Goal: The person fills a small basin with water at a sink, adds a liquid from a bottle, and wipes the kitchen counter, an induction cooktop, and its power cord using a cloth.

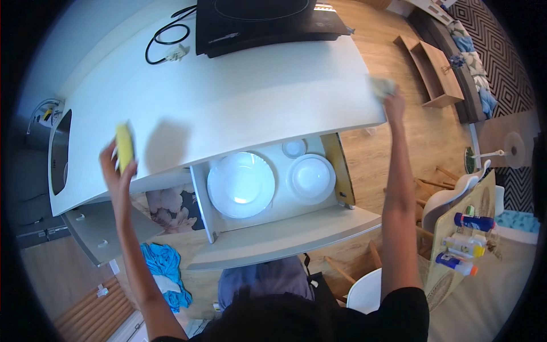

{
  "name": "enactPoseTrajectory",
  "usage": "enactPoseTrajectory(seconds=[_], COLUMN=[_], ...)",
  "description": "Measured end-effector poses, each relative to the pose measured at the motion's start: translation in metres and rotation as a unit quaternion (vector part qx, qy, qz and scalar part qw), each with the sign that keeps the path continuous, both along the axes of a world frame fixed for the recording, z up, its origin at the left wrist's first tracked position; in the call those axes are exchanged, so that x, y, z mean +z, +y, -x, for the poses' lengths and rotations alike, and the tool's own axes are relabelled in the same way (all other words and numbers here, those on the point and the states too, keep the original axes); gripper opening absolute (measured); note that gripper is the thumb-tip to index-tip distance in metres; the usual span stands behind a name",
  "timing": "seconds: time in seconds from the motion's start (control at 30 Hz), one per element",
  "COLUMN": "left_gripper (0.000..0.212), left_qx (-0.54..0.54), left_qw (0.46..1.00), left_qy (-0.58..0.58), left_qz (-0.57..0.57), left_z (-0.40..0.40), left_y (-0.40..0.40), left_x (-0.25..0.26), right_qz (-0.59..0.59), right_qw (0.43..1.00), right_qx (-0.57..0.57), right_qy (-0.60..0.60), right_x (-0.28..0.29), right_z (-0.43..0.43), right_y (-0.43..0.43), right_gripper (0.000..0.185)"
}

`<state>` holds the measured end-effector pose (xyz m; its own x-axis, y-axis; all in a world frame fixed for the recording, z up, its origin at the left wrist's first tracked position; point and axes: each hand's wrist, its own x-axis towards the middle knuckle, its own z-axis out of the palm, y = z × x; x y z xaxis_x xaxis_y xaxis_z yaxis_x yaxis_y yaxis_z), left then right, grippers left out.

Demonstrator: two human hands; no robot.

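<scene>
My left hand (119, 164) grips a yellow sponge (124, 147) with a darker side, over the left part of the white countertop (256, 89). On the right, my right hand (395, 104) holds a pale cloth (381, 86), blurred, by the counter's right edge. Between my arms a drawer (290, 233) stands pulled out below the counter. Inside it lie a large white plate (241, 184), a white bowl (312, 177) on a plate and a small white dish (294, 148).
A black induction cooktop (256, 25) with its cord and plug (176, 53) sits at the counter's back. A sink (62, 154) is at far left, above an open cabinet door (109, 231). Blue cloth (164, 269) lies on the floor. Bottles (474, 222) stand on a table at right.
</scene>
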<state>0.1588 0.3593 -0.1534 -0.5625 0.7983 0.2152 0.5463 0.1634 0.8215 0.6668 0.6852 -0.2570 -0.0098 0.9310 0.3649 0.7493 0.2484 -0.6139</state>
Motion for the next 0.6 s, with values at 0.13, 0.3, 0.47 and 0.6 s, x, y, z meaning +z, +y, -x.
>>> enactPoseTrajectory(seconds=[0.13, 0.3, 0.47, 0.6], left_gripper=[0.055, 0.050, 0.053, 0.055], left_qx=[0.056, -0.004, -0.024, -0.019], left_qw=[0.998, 0.981, 0.959, 0.957], left_qy=[0.024, 0.194, 0.266, 0.255], left_qz=[0.004, 0.020, 0.092, 0.137], left_z=[0.027, 0.039, 0.036, 0.039], left_y=[-0.079, -0.032, 0.035, 0.032], left_x=[-0.012, -0.023, -0.043, -0.044], right_qz=[-0.107, -0.133, -0.145, -0.103], right_qw=[0.992, 0.924, 0.891, 0.917], right_qx=[-0.043, 0.357, 0.420, 0.378], right_qy=[0.057, 0.025, -0.093, -0.079], right_x=[0.033, 0.016, 0.022, 0.006], right_z=[0.060, 0.313, 0.400, 0.319], right_y=[-0.035, -0.123, -0.152, -0.080], right_gripper=[0.043, 0.045, 0.047, 0.052])
